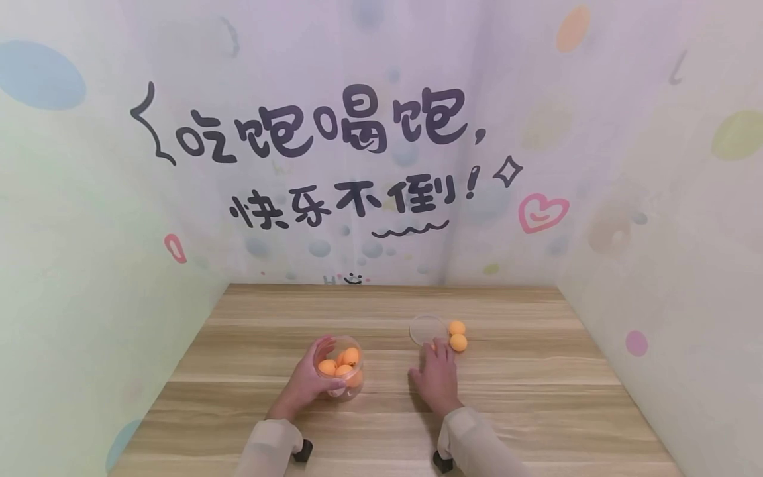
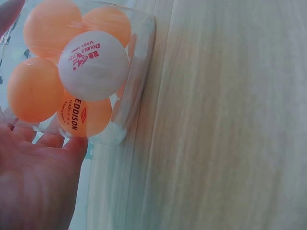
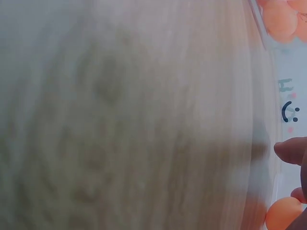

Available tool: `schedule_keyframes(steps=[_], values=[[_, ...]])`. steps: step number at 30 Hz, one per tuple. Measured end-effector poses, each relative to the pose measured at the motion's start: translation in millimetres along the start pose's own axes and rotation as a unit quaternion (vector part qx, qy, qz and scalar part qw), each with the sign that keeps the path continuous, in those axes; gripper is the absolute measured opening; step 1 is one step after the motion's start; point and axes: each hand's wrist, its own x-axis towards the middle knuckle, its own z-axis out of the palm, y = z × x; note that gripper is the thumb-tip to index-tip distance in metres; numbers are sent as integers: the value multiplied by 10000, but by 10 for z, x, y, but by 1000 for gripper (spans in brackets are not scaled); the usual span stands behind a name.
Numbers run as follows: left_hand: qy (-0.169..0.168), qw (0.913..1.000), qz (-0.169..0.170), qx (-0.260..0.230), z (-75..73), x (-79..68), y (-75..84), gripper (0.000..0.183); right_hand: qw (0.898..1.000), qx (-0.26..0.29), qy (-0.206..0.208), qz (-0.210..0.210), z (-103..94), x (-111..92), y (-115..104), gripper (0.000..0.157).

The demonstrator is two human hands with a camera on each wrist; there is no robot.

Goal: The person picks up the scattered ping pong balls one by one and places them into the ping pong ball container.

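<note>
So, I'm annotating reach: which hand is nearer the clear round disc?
Right. The right hand is just on the near side of the clear round disc; the left hand is farther off to its left, holding the clear container.

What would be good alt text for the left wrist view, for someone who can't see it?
A left hand holds a clear container with several orange balls and one white ball printed "Double Fish". One orange ball shows the letters "EDDISON", and a wood-grain tabletop fills the right side.
</note>
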Motion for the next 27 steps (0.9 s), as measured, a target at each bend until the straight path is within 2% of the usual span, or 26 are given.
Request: schedule_keyframes(steps=[8, 16, 27], values=[[-7, 10000, 11, 7, -3, -1, -2, 95, 9997, 194, 90, 79, 59, -3, -22, 57], [-24, 10000, 10, 27, -6, -5, 10, 95, 9995, 320, 52, 41, 34, -25, -44, 54], [-37, 10000, 27, 31, -7, -4, 8, 95, 9959, 868, 248, -85, 36, -73, -64, 51]])
